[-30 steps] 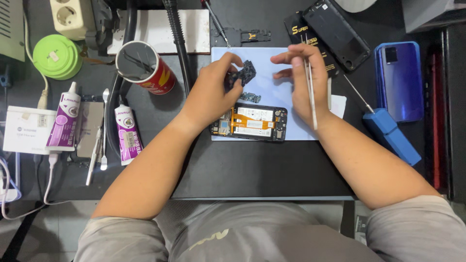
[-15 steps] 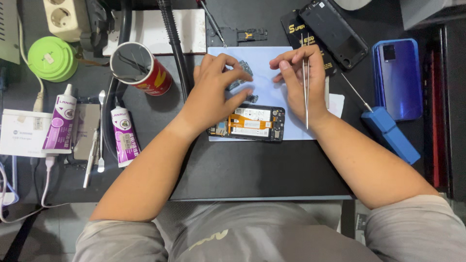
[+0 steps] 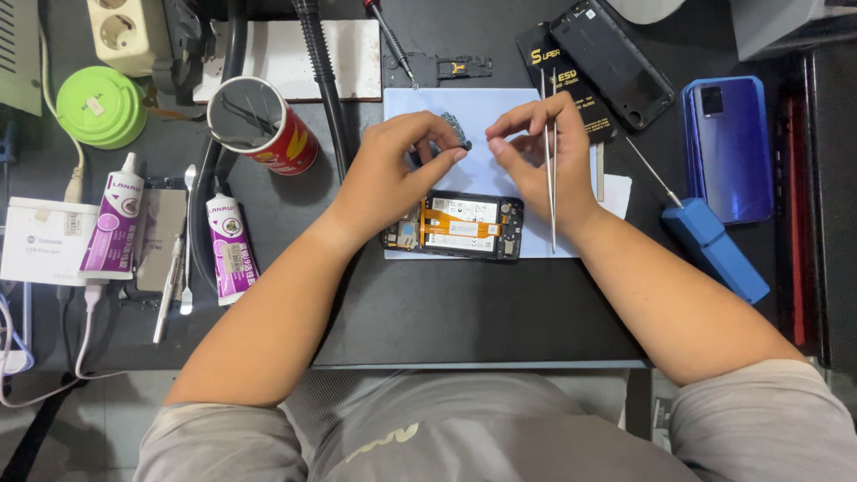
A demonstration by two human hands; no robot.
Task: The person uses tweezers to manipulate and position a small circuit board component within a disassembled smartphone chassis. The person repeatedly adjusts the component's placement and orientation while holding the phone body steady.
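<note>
Circuit board piece (image 3: 457, 130), small and dark, sits pinched in the left hand (image 3: 393, 174) fingertips above the pale blue mat (image 3: 482, 107). The right hand (image 3: 544, 161) is closed around metal tweezers (image 3: 550, 170), points toward the person. Just below both hands lies the opened smartphone (image 3: 455, 227), orange flex cable showing. A blue-handled screwdriver (image 3: 701, 236) rests to the right.

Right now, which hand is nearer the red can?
Left. The left hand lies just right of the red can; the right hand is farther right, holding tweezers.
</note>
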